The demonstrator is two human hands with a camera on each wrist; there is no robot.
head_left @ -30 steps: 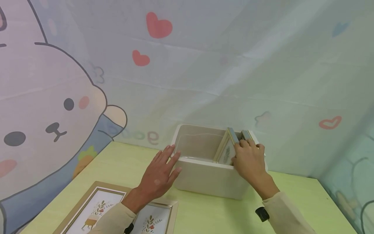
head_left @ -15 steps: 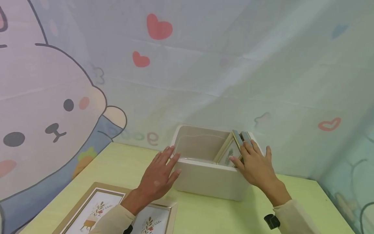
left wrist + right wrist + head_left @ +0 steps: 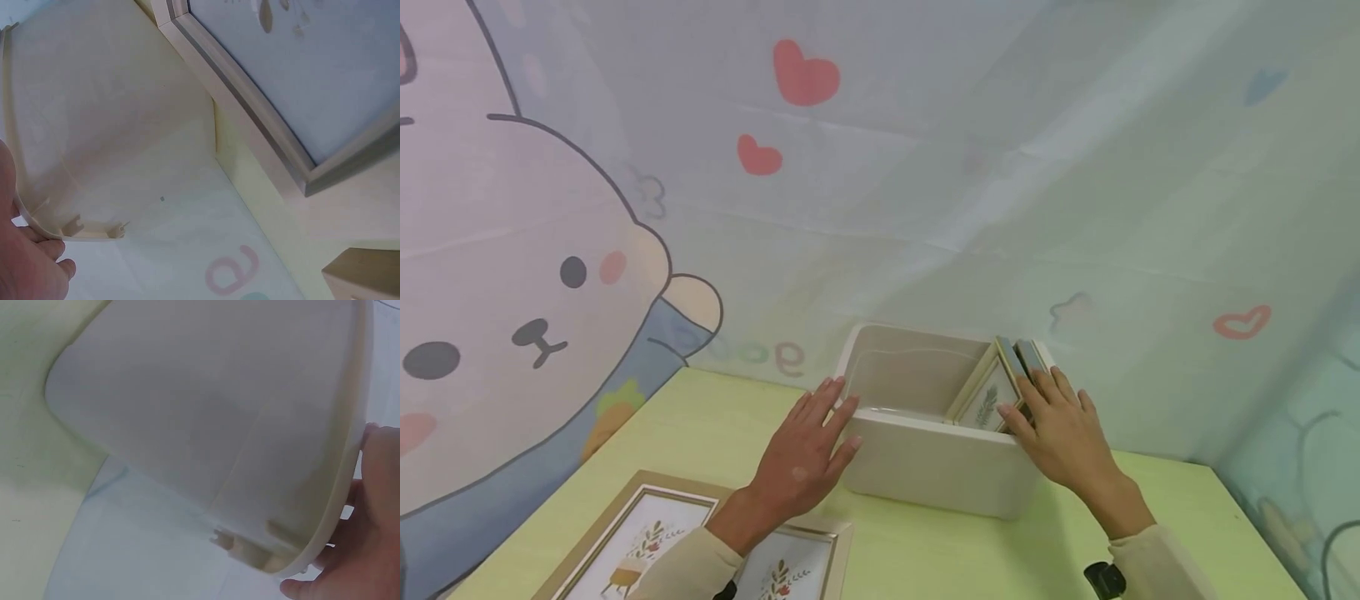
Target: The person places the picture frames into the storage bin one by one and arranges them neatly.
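A whitish plastic bin (image 3: 940, 467) stands on the table. Inside, at its right end, lean picture frames with blue-grey edges; the nearest picture frame (image 3: 987, 404) shows a leaf print and tilts to the right. My right hand (image 3: 1070, 437) rests on these frames and the bin's right rim, fingers straight and spread, the thumb near the leaf print. With extended fingers, my left hand (image 3: 797, 458) touches the bin's left front corner. The right wrist view shows the right hand's fingers (image 3: 340, 540) along the rim. How far they reach inside is hidden.
Two gold-edged picture frames lie at the front left: a left frame (image 3: 640, 533) and a right frame (image 3: 790, 567), partly under my left forearm. The light green table (image 3: 925, 558) ends at a printed cloth backdrop (image 3: 925, 192) behind the bin.
My right hand has loosened its hold on the picture frames, spread its fingers and moved slightly right. The nearest frame now leans further right. My left hand stays in place.
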